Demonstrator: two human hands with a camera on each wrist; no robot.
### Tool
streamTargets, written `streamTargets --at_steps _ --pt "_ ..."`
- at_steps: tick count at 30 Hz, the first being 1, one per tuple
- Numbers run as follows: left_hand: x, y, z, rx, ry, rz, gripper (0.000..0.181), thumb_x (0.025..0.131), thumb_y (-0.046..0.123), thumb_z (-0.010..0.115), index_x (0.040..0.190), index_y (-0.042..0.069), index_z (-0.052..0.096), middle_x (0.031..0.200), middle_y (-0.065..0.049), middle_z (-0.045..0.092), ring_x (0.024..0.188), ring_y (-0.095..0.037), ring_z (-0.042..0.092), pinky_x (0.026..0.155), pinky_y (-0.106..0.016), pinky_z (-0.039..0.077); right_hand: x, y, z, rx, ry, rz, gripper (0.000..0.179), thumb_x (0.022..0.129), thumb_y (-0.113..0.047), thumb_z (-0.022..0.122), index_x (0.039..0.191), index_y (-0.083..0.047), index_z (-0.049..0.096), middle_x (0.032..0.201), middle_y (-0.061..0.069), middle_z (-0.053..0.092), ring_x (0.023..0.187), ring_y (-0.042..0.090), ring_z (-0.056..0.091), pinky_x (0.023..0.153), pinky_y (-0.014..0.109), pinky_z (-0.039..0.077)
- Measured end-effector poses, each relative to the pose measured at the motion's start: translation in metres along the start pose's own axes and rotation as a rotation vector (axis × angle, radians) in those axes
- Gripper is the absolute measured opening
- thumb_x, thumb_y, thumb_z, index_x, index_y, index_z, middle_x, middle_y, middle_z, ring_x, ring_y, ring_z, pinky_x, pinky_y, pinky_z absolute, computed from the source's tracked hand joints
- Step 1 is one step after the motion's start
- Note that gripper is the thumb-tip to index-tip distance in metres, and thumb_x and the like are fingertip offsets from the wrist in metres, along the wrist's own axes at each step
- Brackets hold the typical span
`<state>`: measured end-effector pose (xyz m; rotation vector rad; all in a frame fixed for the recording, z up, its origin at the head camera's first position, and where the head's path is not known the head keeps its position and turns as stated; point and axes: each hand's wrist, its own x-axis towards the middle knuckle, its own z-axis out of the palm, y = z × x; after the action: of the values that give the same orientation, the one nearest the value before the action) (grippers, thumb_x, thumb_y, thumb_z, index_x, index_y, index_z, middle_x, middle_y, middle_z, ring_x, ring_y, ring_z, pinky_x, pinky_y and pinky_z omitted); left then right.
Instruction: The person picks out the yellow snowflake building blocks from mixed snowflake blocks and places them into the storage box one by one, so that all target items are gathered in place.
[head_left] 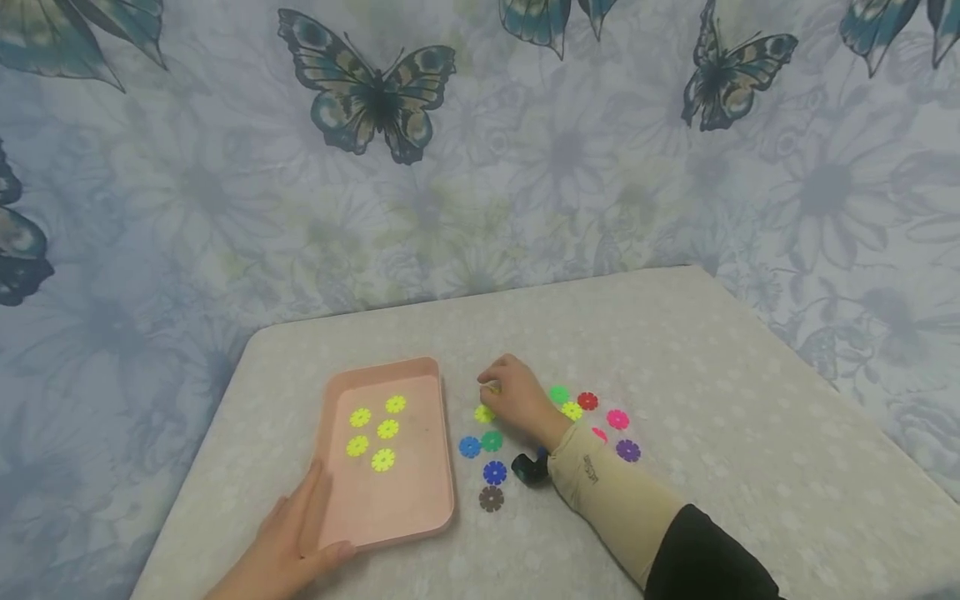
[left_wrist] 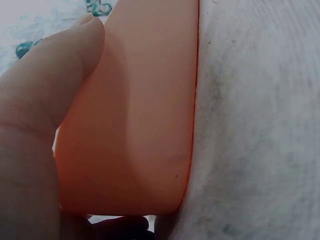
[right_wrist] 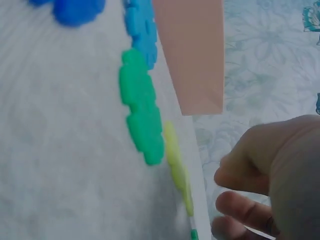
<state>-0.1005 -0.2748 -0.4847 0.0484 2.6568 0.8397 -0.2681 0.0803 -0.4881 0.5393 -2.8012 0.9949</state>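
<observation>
Five yellow snowflake discs [head_left: 373,433] already lie in the pink tray [head_left: 442,467], which sits on the table [head_left: 675,350] covered with a pale patterned cloth, so the gathering of yellow pieces looks, as a judgement, a good part done but not finished. Right of the tray a scatter of discs remains on the cloth: two more yellow ones, the yellow disc beside the tray [head_left: 483,413] and the yellow disc behind the wrist [head_left: 572,410], with green, red, pink, purple, blue and brown pieces around them that seem to be staying put. The left hand [head_left: 288,542] rests flat along the tray's near left corner, thumb against the front rim, fingers straight and holding it steady rather than gripping it. The right hand [head_left: 517,398] hovers just right of the tray, fingers curled with something small and yellowish at the tips; whether it is truly pinched between them I cannot tell from the head view. The left wrist view shows what the head view does not: the thumb [left_wrist: 60,65] pressed against the tray's smooth outer wall [left_wrist: 135,125], close up, with the cloth beside it. The right wrist view gives the discs edge-on, a green disc [right_wrist: 140,107], a blue one beyond it and a thin yellow one nearer, with the tray's corner behind; there the right hand's fingers [right_wrist: 240,207] are loosely bent and show nothing between them.
</observation>
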Motion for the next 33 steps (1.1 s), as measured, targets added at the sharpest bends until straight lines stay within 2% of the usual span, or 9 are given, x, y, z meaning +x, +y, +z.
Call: streamTargets --at_steps 4,11,17,21,26,33 --pt "0.001 -0.003 0.0 0.007 -0.016 -0.037 0.126 0.087 0.068 0.069 0.164 0.019 -0.019 0.172 -0.023 0.0 0.147 -0.067 0.0 0.113 -0.082 0.011 -0.001 0.001 -0.001 -0.115 -0.022 -0.063 0.029 0.092 -0.01 0.064 0.118 -0.006 0.077 0.126 0.015 0.065 0.115 0.033 0.06 0.096 0.046 0.055" --pt "0.002 -0.003 0.003 0.009 -0.017 -0.057 0.128 0.086 0.07 0.069 0.164 0.019 -0.019 0.171 -0.026 0.002 0.144 -0.07 0.001 0.11 -0.084 0.014 -0.006 0.0 -0.008 -0.242 -0.165 -0.075 0.037 0.097 -0.008 0.059 0.131 -0.013 0.072 0.143 0.009 0.063 0.131 0.036 0.054 0.11 0.057 0.045" --pt "0.001 -0.001 0.001 0.005 -0.02 -0.05 0.127 0.087 0.069 0.069 0.164 0.019 -0.018 0.17 -0.028 0.004 0.144 -0.071 0.001 0.109 -0.085 0.015 -0.007 0.0 -0.014 -0.288 -0.22 -0.135 0.034 0.097 -0.008 0.06 0.128 -0.014 0.073 0.143 0.011 0.062 0.132 0.039 0.053 0.106 0.062 0.047" --pt "0.001 -0.001 0.0 0.006 -0.01 -0.021 0.125 0.088 0.066 0.07 0.164 0.018 -0.017 0.17 -0.027 0.005 0.145 -0.07 0.002 0.11 -0.084 0.013 -0.006 0.002 -0.015 -0.274 -0.215 -0.15 0.036 0.095 -0.006 0.06 0.129 -0.013 0.072 0.143 0.012 0.062 0.13 0.039 0.054 0.105 0.061 0.047" --pt "0.002 -0.003 -0.001 0.006 -0.007 -0.009 0.125 0.088 0.065 0.07 0.164 0.018 -0.017 0.171 -0.026 0.004 0.145 -0.069 0.001 0.112 -0.083 0.009 -0.004 0.007 -0.013 -0.219 -0.184 -0.128 0.047 0.092 -0.001 0.06 0.138 -0.009 0.066 0.141 0.014 0.062 0.128 0.038 0.053 0.102 0.059 0.047" --pt "0.004 -0.003 -0.001 0.011 -0.018 -0.023 0.126 0.088 0.066 0.07 0.164 0.017 -0.018 0.171 -0.025 0.003 0.145 -0.069 0.001 0.112 -0.083 0.009 -0.003 0.01 -0.012 -0.172 -0.192 -0.123 0.039 0.098 -0.014 0.066 0.137 -0.014 0.068 0.141 0.009 0.062 0.127 0.037 0.052 0.099 0.058 0.045"
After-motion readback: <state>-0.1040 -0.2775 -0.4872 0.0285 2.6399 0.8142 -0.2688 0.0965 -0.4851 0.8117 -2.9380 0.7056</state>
